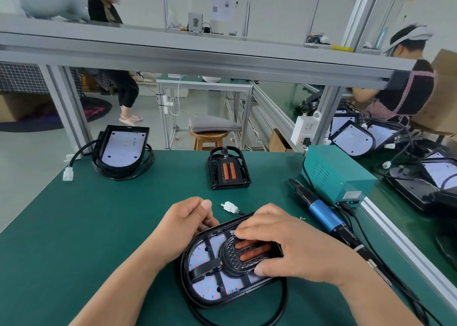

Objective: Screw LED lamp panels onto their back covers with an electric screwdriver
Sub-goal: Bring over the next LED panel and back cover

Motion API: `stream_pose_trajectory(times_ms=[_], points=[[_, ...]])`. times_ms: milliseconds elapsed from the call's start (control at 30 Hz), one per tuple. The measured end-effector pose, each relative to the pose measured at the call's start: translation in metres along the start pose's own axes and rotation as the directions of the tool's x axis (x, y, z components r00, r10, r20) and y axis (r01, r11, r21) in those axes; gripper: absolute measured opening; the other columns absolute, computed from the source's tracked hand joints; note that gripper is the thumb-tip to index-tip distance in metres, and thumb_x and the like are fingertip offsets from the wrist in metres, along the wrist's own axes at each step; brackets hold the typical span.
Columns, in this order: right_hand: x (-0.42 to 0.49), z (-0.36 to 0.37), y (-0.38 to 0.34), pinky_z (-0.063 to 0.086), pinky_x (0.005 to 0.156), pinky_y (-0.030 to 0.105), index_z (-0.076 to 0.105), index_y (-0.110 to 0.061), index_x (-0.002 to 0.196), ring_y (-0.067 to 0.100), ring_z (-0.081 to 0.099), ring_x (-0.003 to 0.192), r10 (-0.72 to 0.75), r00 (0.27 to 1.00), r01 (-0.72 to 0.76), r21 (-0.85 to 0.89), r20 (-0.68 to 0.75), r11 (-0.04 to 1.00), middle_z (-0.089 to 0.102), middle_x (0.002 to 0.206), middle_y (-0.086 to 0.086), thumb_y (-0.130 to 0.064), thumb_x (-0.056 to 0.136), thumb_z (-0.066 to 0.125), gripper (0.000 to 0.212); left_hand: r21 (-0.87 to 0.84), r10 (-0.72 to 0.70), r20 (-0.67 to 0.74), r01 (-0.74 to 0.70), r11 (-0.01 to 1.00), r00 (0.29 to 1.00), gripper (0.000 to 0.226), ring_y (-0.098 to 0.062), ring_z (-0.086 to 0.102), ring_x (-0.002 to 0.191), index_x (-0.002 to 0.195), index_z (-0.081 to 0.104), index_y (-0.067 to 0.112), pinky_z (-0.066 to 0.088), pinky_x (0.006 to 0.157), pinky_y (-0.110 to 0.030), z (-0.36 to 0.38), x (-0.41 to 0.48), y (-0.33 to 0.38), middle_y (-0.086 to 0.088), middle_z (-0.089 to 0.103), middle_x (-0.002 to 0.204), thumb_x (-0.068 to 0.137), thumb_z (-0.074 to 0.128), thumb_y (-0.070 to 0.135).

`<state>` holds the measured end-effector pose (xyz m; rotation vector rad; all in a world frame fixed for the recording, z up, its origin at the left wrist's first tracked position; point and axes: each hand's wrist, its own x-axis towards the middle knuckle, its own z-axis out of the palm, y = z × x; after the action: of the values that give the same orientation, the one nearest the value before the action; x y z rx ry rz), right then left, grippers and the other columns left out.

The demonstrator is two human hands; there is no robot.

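Note:
A black lamp assembly (212,271) lies on the green mat right in front of me, its white LED panel with red dots showing under a black frame that carries two orange coils. My left hand (183,229) grips the assembly's far-left rim, fingers curled. My right hand (286,249) lies over the coil part, fingers on top and thumb against its near edge. The blue and black electric screwdriver (321,212) lies untouched on the mat to the right. The assembly's black cable (284,298) loops around its near side; its white connector (230,206) lies just beyond.
A second black frame with orange coils (228,168) stands at the mat's far middle. Another back cover with a white panel and coiled cable (121,150) sits far left. A teal power box (338,175) stands at the right. More lamp units (353,138) crowd the neighbouring bench, where a person works.

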<state>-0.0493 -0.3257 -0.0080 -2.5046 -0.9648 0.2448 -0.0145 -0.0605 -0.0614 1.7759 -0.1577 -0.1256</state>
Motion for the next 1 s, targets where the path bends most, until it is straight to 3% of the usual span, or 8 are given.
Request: stream_pose_trajectory(times_ms=[433,633,733,833,1000], points=[[0.003,0.014,0.003,0.036,0.112,0.025,0.058,-0.035,0.152,0.003,0.037,0.136,0.015,1.000,-0.015,-0.001,-0.020,1.000,0.053,0.142,-0.031,-0.046,0.085,0.079,0.071,-0.023,-0.002,0.017,0.002,1.000,1.000,0.038,-0.020,0.071,0.068,0.089,0.061,-0.001,0.058,0.061,-0.029,-0.002,-0.001,0.003,-0.014,0.079,0.090,0.111,0.051,0.029],[0.005,0.022,-0.003,0.034,0.107,0.015,0.058,-0.037,0.151,0.001,0.038,0.131,0.015,0.998,-0.017,-0.028,-0.063,0.999,0.053,0.140,-0.032,-0.054,0.085,0.077,0.071,-0.120,-0.007,0.020,0.009,0.993,1.000,0.039,-0.025,0.074,0.074,0.092,0.066,0.003,0.061,0.066,-0.033,-0.012,0.001,0.000,-0.015,0.080,0.096,0.108,0.054,0.036],[0.005,0.021,-0.004,0.034,0.109,0.018,0.058,-0.036,0.151,0.001,0.037,0.132,0.022,0.998,-0.023,-0.013,-0.062,1.000,0.052,0.140,-0.032,-0.053,0.086,0.078,0.071,-0.151,-0.003,0.004,0.004,0.989,1.000,0.036,-0.021,0.072,0.075,0.084,0.074,0.014,0.060,0.066,-0.030,-0.013,0.001,0.000,-0.014,0.080,0.097,0.099,0.059,0.044],[0.004,0.021,-0.003,0.034,0.111,0.020,0.058,-0.034,0.151,0.002,0.037,0.133,0.014,0.998,-0.014,-0.010,-0.062,1.000,0.054,0.141,-0.030,-0.053,0.089,0.078,0.068,-0.156,0.028,-0.033,-0.033,0.987,0.999,0.034,-0.015,0.069,0.073,0.085,0.076,0.014,0.056,0.065,-0.026,-0.015,0.002,0.000,-0.012,0.079,0.092,0.094,0.064,0.045],[0.001,0.021,-0.006,0.032,0.112,0.035,0.065,-0.037,0.143,0.001,0.041,0.133,-0.011,0.987,0.002,-0.057,-0.158,0.998,0.059,0.140,-0.030,-0.060,0.096,0.068,0.053,-0.043,0.089,-0.126,-0.095,0.995,0.988,0.020,-0.009,0.057,0.064,0.084,0.077,0.023,0.048,0.059,-0.019,-0.017,0.006,0.004,-0.005,0.078,0.086,0.100,0.068,0.031]])
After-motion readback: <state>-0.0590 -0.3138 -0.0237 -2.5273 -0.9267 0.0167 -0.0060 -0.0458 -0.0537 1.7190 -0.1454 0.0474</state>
